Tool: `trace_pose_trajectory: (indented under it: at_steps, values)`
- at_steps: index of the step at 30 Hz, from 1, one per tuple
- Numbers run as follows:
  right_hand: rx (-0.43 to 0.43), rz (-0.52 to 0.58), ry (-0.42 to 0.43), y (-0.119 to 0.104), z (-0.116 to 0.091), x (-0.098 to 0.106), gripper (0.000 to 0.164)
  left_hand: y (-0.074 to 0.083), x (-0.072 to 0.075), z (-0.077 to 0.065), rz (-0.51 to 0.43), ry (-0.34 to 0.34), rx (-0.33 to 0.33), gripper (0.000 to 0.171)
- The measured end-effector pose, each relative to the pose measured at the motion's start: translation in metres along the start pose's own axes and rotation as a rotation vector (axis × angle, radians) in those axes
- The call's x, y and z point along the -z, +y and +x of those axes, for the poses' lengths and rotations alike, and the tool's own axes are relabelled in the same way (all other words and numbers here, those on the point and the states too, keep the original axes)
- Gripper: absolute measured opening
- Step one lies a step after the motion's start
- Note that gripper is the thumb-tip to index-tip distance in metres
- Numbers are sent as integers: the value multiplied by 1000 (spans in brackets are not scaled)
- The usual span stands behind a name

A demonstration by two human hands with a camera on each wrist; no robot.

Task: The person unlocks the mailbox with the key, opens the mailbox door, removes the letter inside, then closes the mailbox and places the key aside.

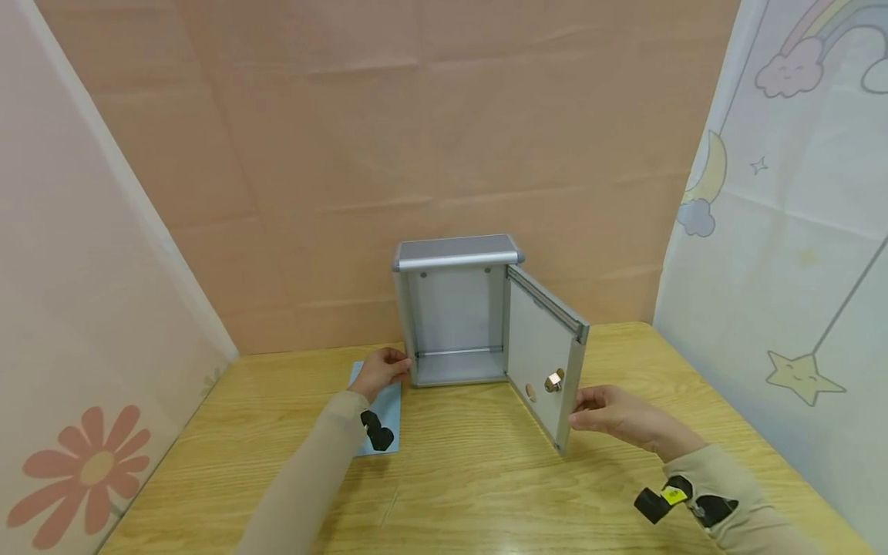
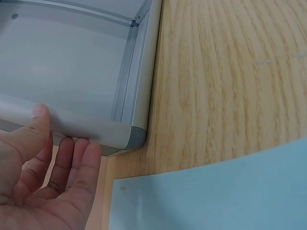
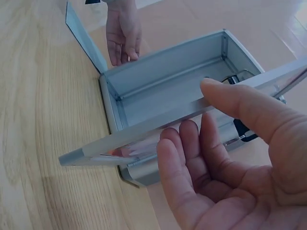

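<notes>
A silver-grey metal lockable box, like a letter box point(image 1: 459, 248), stands upright on the table with its bare interior facing me. Its door point(image 1: 537, 339) hangs swung out to the right, with a lock point(image 1: 553, 381) and a round hole on the inner face. My left hand point(image 1: 378, 373) holds the box's left side wall near the bottom, thumb on the front edge and fingers behind in the left wrist view. At the door's free edge, my right hand point(image 1: 627, 420) pinches the frame between thumb and fingers, as the right wrist view also shows.
A light blue sheet or folder point(image 2: 216, 191) lies on the wooden table point(image 1: 444, 478) left of the box, partly under my left wrist. Behind the box hangs a plain orange-brown cloth point(image 1: 444, 139). Printed side panels point(image 1: 784, 231) flank the table.
</notes>
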State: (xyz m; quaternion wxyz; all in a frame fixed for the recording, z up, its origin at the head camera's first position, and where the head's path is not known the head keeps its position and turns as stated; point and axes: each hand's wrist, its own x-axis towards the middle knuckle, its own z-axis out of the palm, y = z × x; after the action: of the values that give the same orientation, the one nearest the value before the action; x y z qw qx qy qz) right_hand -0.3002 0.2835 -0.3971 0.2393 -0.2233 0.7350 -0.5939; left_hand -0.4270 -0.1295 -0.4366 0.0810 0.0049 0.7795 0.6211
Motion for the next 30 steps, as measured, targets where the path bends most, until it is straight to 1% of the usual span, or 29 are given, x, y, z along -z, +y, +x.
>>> trace_pose_trajectory:
  at_steps: [4, 6, 7, 9, 12, 14, 15, 20, 23, 26, 30]
  values:
    - [-13, -35, -9, -2, 5, -6, 31, 1, 0, 1, -6, 12, 15, 26]
    - [-7, -51, -33, -3, 6, -5, 31, 0, 0, 1, -10, 10, 19, 26]
    - [-4, -42, -50, -4, 7, -4, 31, 0, 1, 1, -12, 8, 19, 26]
    - [7, 11, -88, -5, 8, 1, 30, -1, 1, 1, -14, 5, 21, 26]
    - [14, 132, -126, -6, 10, 9, 28, -1, 2, 2, -12, 2, 13, 25]
    - [15, 189, -120, -6, 11, 13, 28, -2, 2, 2, -13, 0, 11, 25]
    - [10, 200, -109, -7, 11, 15, 30, -2, 2, 2, -13, -1, 11, 25]
    - [-35, 182, -41, -9, 14, 16, 31, 0, 1, 2, -14, 3, 21, 26]
    - [-55, 166, -17, -10, 16, 13, 30, 1, 1, 0, 1, 5, 18, 26]
    - [-51, 163, -19, -11, 18, 11, 29, 2, 0, -2, 12, 6, 19, 27]
    - [-20, 166, -59, -12, 22, 7, 32, 4, 0, -4, 13, 4, 29, 28]
